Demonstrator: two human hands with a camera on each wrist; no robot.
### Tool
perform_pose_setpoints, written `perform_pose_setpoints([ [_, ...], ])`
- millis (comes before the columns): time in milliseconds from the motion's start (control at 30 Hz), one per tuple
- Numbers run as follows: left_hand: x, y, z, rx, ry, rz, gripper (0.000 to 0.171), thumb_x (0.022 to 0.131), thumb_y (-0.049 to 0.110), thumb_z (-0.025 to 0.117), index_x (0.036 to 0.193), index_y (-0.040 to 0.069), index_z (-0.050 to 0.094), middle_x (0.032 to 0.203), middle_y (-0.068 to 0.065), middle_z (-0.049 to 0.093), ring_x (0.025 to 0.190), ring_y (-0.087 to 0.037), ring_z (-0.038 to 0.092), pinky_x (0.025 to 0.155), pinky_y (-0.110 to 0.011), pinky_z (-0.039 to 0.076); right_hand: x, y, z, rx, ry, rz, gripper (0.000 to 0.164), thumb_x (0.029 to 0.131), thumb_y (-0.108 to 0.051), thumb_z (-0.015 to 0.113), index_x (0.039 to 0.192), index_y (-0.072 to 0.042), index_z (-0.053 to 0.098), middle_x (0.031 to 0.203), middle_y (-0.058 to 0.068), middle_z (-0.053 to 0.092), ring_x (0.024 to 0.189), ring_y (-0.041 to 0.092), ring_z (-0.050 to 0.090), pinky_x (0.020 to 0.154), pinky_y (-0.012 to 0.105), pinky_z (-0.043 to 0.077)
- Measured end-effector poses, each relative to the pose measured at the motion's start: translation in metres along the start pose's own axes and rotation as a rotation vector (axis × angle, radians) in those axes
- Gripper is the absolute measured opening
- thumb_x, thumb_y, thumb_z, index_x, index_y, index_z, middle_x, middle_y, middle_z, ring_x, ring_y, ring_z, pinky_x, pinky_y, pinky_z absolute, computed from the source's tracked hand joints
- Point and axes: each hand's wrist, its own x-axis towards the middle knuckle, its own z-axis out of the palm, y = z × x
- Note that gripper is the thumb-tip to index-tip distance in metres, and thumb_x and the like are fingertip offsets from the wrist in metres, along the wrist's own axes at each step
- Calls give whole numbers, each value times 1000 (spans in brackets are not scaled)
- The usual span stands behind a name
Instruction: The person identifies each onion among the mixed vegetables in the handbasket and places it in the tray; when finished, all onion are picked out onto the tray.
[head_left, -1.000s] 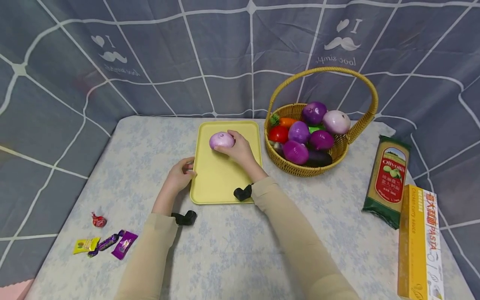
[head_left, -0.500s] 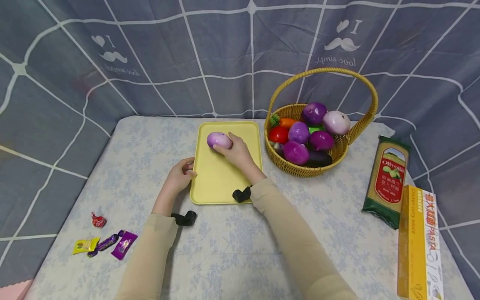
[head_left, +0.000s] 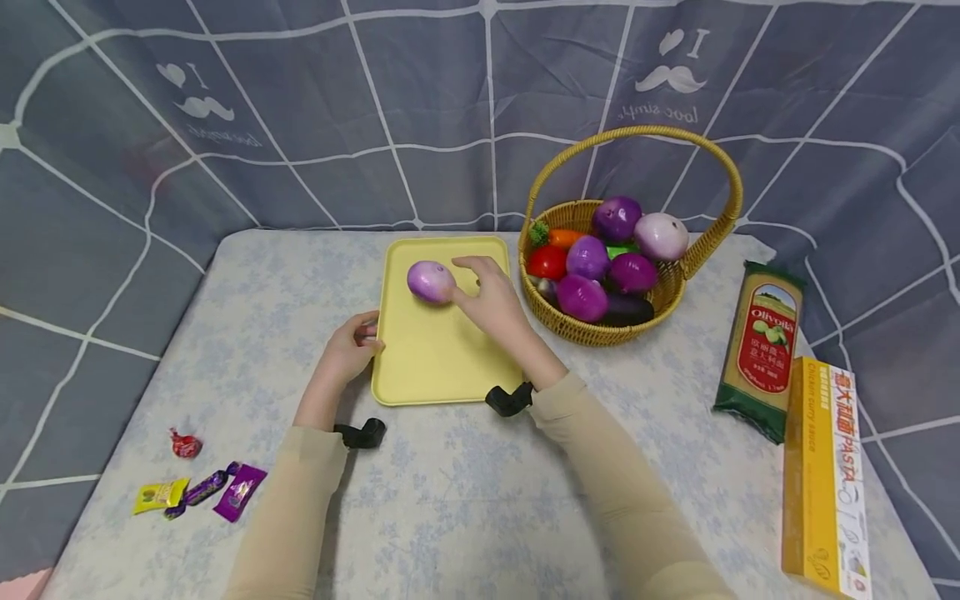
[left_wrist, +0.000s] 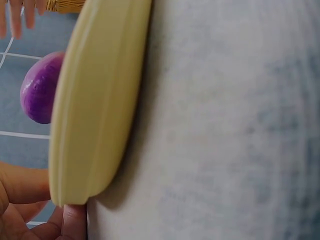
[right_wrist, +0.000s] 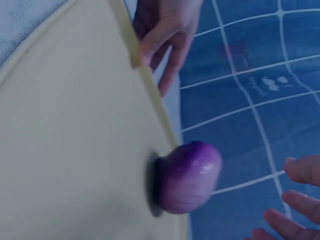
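Observation:
A purple-and-white onion (head_left: 431, 282) rests on the upper left part of a yellow tray (head_left: 427, 367). My right hand (head_left: 495, 304) is just right of the onion, fingers spread and apart from it, as the right wrist view shows around the onion (right_wrist: 187, 177). At the tray's left edge my left hand (head_left: 351, 346) holds the rim, thumb on top and fingers at the side and below. In the left wrist view those fingers (left_wrist: 30, 185) touch the corner of the tray (left_wrist: 95, 110).
A wicker basket (head_left: 600, 333) of vegetables, with onions, a tomato, a carrot and an eggplant, stands right of the tray. A spaghetti packet (head_left: 763, 350) and a pasta box (head_left: 825, 475) lie far right. Several wrapped candies (head_left: 202, 487) lie front left.
My right hand has let go of the onion and drawn back to the right. The onion, set down on the tray, has shifted slightly left. My left hand stays at the rim.

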Motion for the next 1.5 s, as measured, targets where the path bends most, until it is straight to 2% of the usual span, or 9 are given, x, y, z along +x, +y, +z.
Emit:
perform_pose_setpoints([
  [233, -1, -1, 0, 5, 15, -2, 59, 99, 5, 52, 154, 6, 31, 137, -25, 50, 122, -38, 51, 98, -44, 47, -22, -2, -39, 42, 54, -41, 38, 93, -20, 68, 128, -7, 64, 128, 12, 63, 121, 28, 57, 104, 41, 48],
  [400, 0, -1, 2, 14, 22, -23, 58, 100, 6, 52, 154, 7, 32, 138, -24, 49, 122, -36, 50, 97, -43, 46, -38, 11, -68, 88, 153, -29, 31, 93, -18, 69, 122, -6, 67, 121, 11, 67, 113, 28, 64, 99, 42, 51],
  [533, 0, -2, 2, 17, 17, -29, 58, 100, 6, 51, 154, 8, 32, 138, -23, 48, 123, -36, 50, 98, -44, 46, -49, 23, -91, 84, 229, -20, 30, 93, -18, 70, 120, -6, 68, 119, 11, 69, 110, 27, 66, 98, 42, 52],
  [733, -3, -3, 1, 10, 0, -26, 57, 101, 6, 50, 155, 8, 31, 138, -23, 47, 124, -37, 49, 99, -45, 46, -61, 44, -117, 72, 274, 24, 34, 92, -23, 71, 122, -6, 67, 121, 12, 69, 114, 28, 64, 102, 42, 49],
  [1000, -2, -3, 1, 3, -5, -30, 57, 101, 7, 51, 155, 10, 31, 137, -22, 46, 123, -37, 49, 98, -45, 47, -72, 64, -131, 78, 238, 118, 45, 92, -31, 70, 130, -7, 63, 130, 12, 62, 124, 27, 57, 109, 43, 44],
  [1267, -2, -3, 0, -15, -11, -20, 57, 101, 7, 50, 155, 9, 31, 137, -22, 46, 122, -36, 49, 98, -44, 46, -72, 70, -133, -35, 103, 117, 62, 87, -32, 76, 139, -7, 54, 139, 18, 51, 129, 36, 48, 111, 50, 39],
  [1500, -2, -2, -2, -7, -15, -4, 58, 101, 6, 51, 155, 9, 30, 138, -23, 46, 123, -38, 49, 98, -45, 47, -71, 73, -130, -82, 68, 136, 73, 84, -35, 79, 144, -9, 48, 144, 18, 46, 132, 36, 44, 111, 53, 37],
])
